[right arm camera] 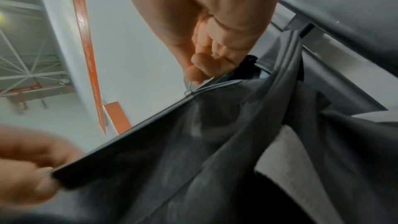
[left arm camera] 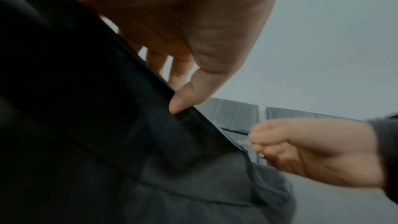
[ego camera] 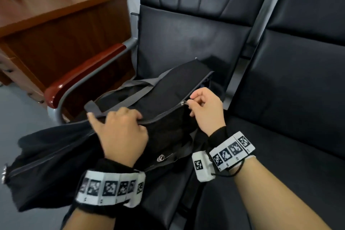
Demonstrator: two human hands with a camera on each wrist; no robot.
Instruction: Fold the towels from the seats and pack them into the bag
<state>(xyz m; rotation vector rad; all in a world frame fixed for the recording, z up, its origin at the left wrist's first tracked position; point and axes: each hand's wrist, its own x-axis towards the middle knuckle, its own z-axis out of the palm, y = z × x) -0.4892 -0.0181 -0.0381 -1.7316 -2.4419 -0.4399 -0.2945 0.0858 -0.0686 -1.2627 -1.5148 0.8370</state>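
A black fabric bag with grey straps lies on the left black seat. My left hand grips the bag's zipper edge near its left end; the thumb pinches the fabric. My right hand pinches the small metal zipper pull at the middle of the zipper line. In the right wrist view the pull hangs under my fingertips. A pale grey towel shows at the right beside the dark bag fabric. No towel is seen in the head view.
A wooden desk with pale bundles on top stands at the left. The seat's red-brown armrest on a grey metal tube lies between desk and bag. A second black seat is on the right. Dark cloth hangs at the lower left.
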